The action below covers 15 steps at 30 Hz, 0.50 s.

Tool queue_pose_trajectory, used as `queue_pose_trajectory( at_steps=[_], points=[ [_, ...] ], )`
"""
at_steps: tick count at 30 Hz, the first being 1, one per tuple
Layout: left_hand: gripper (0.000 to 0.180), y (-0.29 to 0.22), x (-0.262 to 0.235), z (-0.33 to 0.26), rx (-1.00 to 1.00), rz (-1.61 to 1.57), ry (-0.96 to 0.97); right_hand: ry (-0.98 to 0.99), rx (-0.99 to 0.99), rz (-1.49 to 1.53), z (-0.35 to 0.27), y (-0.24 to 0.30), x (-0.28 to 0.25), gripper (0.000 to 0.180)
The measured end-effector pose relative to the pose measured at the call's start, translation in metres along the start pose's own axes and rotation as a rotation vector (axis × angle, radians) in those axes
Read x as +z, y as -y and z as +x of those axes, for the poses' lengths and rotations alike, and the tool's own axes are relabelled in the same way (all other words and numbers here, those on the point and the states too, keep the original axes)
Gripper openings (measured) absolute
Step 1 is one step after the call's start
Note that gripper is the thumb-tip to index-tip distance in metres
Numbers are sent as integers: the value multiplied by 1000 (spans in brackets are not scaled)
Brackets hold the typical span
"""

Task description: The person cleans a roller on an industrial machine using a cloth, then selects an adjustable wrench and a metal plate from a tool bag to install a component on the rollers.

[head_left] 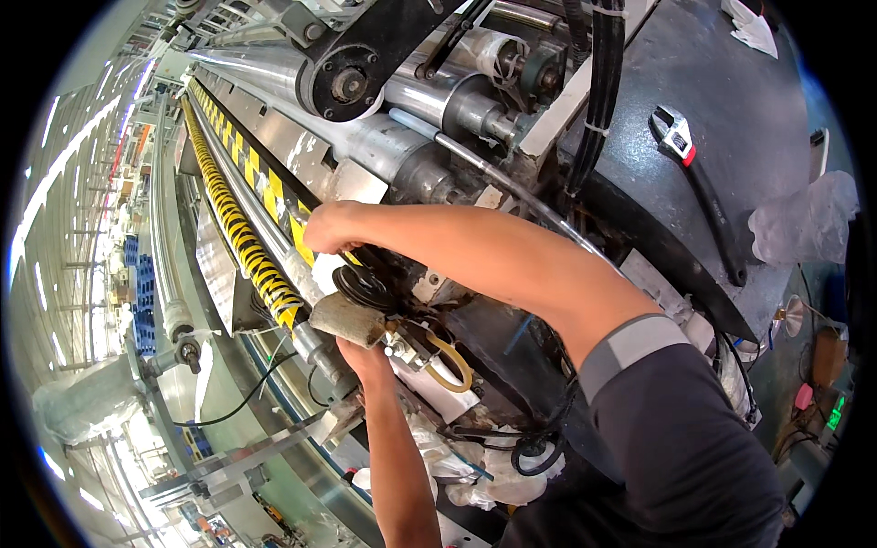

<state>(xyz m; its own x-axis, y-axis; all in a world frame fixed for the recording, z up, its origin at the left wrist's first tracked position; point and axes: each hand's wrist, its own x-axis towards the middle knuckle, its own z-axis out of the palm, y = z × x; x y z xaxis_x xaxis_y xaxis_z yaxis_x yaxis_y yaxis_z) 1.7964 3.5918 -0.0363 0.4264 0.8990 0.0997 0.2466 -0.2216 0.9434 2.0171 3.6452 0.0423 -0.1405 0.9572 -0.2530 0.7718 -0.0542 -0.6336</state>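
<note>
My right hand (331, 228) reaches across from the right, its fingers curled down beside the yellow-and-black striped edge of the machine. What it grips, if anything, is hidden. Just below it are a small white piece (326, 271) and a black round part (367, 289). My left hand (364, 358) comes up from the lower edge and is pressed against the underside of a worn, beige-grey block (347, 320). Its fingers are mostly out of sight behind that block. A yellowish hose (454, 363) loops from metal fittings right of the left hand.
Shiny rollers (438, 96) and a black arm (365, 64) cross the top. A striped bar (233, 219) runs along the left. An adjustable wrench (703, 192) lies on the grey surface (630, 119). Black cables (603, 82) hang above; crumpled plastic (808, 219) sits at far right.
</note>
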Motion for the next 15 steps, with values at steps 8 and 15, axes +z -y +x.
queue_pose_trajectory(
  at_steps=[8,15],
  points=[
    [32,-4,7,4,-78,-185,19,-500,-242,77,-137,25,38,42],
    [29,-1,-1,4,-132,-126,13,-678,-253,412,-160,-16,63,47]
  ],
)
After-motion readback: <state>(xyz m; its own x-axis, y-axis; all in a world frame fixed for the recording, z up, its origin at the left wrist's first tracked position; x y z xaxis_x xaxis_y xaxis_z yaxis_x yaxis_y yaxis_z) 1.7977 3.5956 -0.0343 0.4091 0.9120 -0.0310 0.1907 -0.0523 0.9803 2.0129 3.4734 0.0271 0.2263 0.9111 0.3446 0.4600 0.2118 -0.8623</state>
